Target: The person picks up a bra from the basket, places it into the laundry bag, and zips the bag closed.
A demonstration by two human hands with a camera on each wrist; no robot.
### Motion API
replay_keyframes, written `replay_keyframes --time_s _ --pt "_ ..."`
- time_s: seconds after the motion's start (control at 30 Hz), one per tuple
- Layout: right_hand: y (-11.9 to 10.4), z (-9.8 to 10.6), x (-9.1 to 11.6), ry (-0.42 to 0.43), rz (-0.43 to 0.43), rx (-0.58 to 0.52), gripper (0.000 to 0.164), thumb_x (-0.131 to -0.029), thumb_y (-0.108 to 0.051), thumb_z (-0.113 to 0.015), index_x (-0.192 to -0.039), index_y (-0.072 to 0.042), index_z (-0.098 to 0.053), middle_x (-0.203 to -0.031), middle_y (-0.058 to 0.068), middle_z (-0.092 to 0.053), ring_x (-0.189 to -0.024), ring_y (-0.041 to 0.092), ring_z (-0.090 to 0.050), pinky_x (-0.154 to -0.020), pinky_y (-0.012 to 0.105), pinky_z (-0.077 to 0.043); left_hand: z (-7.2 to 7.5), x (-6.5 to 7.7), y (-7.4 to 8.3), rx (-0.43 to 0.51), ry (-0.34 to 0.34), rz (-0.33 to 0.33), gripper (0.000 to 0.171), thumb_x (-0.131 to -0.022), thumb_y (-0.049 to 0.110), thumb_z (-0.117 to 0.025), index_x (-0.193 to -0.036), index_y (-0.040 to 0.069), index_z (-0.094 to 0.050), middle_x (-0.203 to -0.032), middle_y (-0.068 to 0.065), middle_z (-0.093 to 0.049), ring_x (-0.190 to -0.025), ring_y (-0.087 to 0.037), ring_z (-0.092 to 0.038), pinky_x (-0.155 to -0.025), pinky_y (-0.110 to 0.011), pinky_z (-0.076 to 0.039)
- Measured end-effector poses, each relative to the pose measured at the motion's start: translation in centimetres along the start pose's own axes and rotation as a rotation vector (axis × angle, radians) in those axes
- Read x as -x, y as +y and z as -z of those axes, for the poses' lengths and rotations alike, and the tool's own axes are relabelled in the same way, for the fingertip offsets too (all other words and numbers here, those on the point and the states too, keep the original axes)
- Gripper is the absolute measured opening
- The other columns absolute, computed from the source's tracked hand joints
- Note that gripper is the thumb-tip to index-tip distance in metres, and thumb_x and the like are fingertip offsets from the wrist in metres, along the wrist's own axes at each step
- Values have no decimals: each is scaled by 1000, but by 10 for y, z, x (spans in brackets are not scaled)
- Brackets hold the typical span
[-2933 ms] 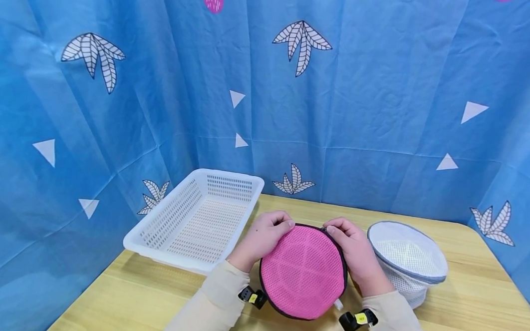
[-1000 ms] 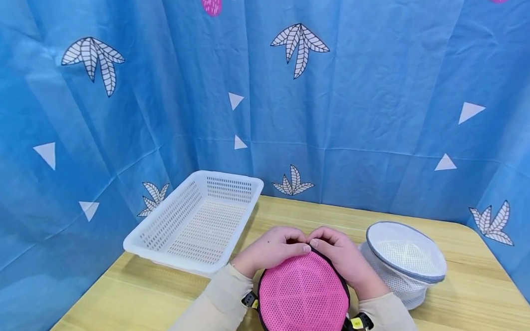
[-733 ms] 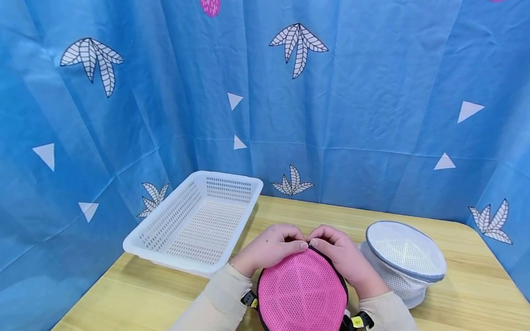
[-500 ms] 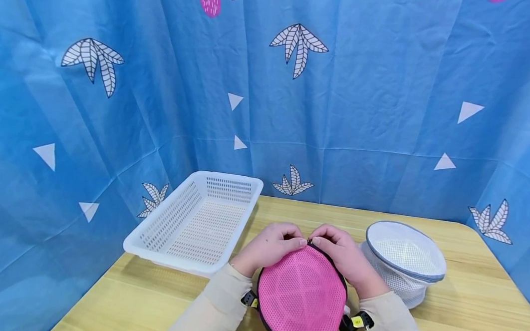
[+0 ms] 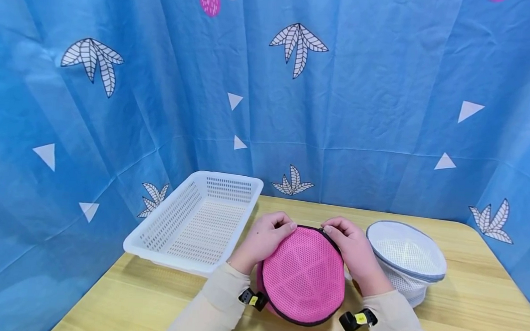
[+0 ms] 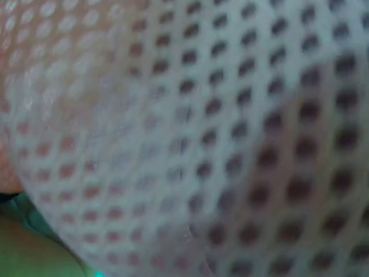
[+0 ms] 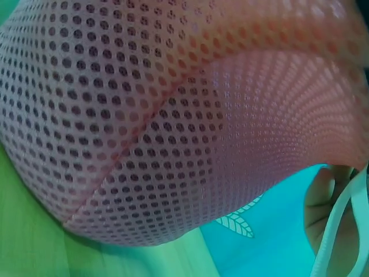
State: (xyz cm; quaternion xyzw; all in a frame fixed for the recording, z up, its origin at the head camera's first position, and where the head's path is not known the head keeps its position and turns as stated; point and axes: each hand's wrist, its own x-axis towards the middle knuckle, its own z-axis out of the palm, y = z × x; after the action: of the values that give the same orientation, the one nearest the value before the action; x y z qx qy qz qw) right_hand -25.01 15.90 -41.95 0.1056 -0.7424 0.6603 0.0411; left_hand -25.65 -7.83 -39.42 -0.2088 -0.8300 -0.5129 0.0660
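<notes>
A round pink mesh laundry bag with a black zipper edge stands at the front middle in the head view. My left hand pinches its far rim on the left, thumb on top. With thumb and fingers, my right hand grips the zipper edge at the far right, where a small dark zipper pull shows. Mesh fills the left wrist view, close and blurred. The right wrist view shows the bag's pink mesh wall, with fingers and a pale strap at lower right.
A white perforated plastic basket stands on the wooden table at the back left. Just right of my right hand is a white mesh laundry bag with a grey zipper rim. A blue patterned curtain hangs behind.
My hands were together at the far rim; they have now parted, the left going left and the right going right along the zipper edge. The pink bag has shifted away from me.
</notes>
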Motion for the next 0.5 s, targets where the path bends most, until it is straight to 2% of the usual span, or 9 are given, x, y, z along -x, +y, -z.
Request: replay_keyframes --time_s 0.13,0.3,0.37,0.5 --pt "0 1 -2 18 16 25 31 -102 -27 -63 -115 0 -67 -109 11 -64 -97 23 -59 -79 30 -51 1 2 2 3 -88 -18 10 -100 26 -62 -99 22 -72 -84 5 -65 -79 -14 -59 -73 -33 -48" --pt "2 3 -4 -3 41 55 29 -102 -26 -63 -113 0 -68 -111 12 -65 -100 21 -60 -81 29 -50 1 4 5 -21 -238 -34 24 -101 23 -57 -119 30 -71 -78 3 -62 -70 -12 -56 -69 -31 -48" --pt "4 4 -4 -23 51 66 27 -102 -25 -63 -113 -1 -68 -114 15 -65 -101 20 -61 -83 28 -49 1 4 6 -30 -276 -39 27 -100 21 -56 -120 31 -71 -80 4 -62 -69 -12 -55 -69 -31 -47" --pt "4 4 -3 -57 57 62 25 -102 -23 -62 -111 -1 -68 -117 22 -63 -102 20 -61 -84 28 -49 1 4 6 -44 -304 -48 25 -99 21 -58 -118 30 -72 -81 4 -63 -70 -12 -55 -70 -30 -47"
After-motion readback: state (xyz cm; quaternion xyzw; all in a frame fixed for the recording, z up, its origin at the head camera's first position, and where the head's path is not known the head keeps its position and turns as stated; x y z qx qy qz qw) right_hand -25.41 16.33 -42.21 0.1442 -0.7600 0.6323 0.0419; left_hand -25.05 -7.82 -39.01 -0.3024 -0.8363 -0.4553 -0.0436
